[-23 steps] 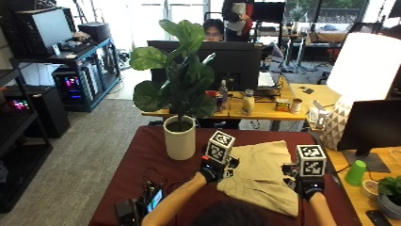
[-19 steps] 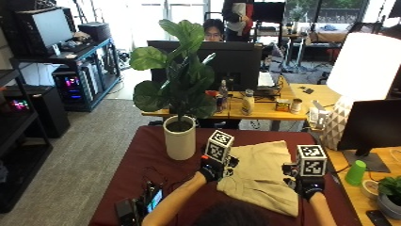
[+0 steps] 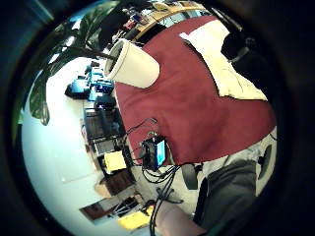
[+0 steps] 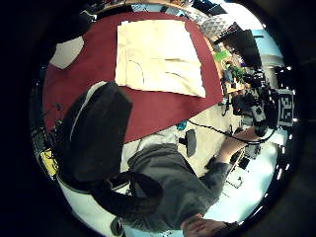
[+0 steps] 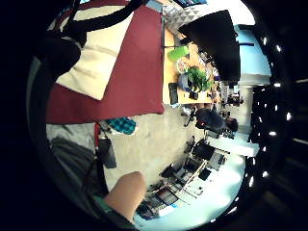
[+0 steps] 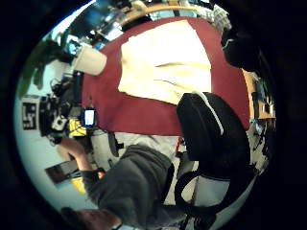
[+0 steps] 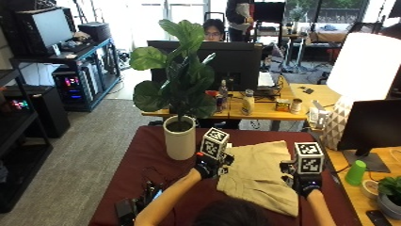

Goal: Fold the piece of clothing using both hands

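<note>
Beige piece of clothing [image 7: 260, 174], apparently shorts, lay flat on the dark red tablecloth [image 7: 150, 165], spread out, slightly askew. Curved pocket seams showed on its upper face in the left thumb side palm view. Near edge uneven, lying close to the table's front edge.

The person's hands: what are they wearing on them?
Both the left hand and the right hand wear black gloves. The forearms are bare, with grey short sleeves showing in the palm views.
</note>
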